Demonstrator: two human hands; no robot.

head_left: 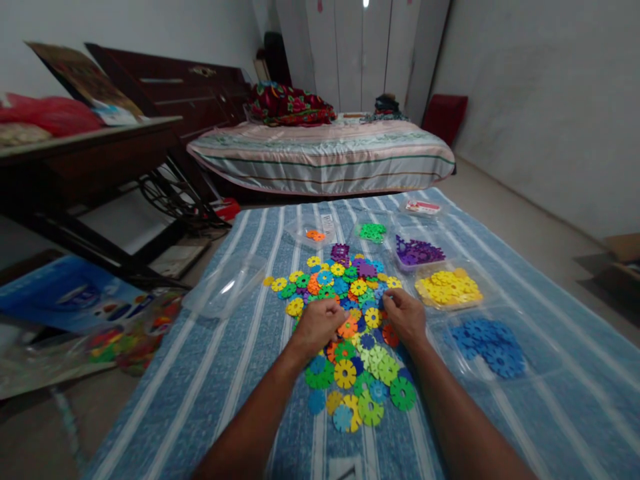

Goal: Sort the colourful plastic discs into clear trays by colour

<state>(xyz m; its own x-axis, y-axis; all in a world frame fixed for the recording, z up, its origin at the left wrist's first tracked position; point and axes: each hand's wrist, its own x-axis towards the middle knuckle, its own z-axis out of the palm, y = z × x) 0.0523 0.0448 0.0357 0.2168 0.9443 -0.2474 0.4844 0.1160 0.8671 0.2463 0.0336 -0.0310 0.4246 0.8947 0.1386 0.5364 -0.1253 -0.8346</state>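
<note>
A heap of flat, gear-shaped plastic discs (pixel 350 320) in yellow, green, blue, orange and purple lies on a blue striped cloth (pixel 240 373). My left hand (pixel 317 327) rests on the heap's middle with its fingers curled down onto the discs. My right hand (pixel 406 317) sits just to the right, fingers bent into the pile beside a yellow disc (pixel 373 317). Whether either hand grips a disc is hidden by the fingers. Clear trays behind hold sorted discs: orange (pixel 315 235), green (pixel 373 232), purple (pixel 417 252), yellow (pixel 449 288) and blue (pixel 487 343).
An empty clear tray (pixel 225 287) lies left of the heap. A bag of colourful pieces (pixel 135 333) and a blue box (pixel 65 303) lie on the floor at left. A dark table (pixel 85 153) stands left; a mattress (pixel 325 157) lies behind.
</note>
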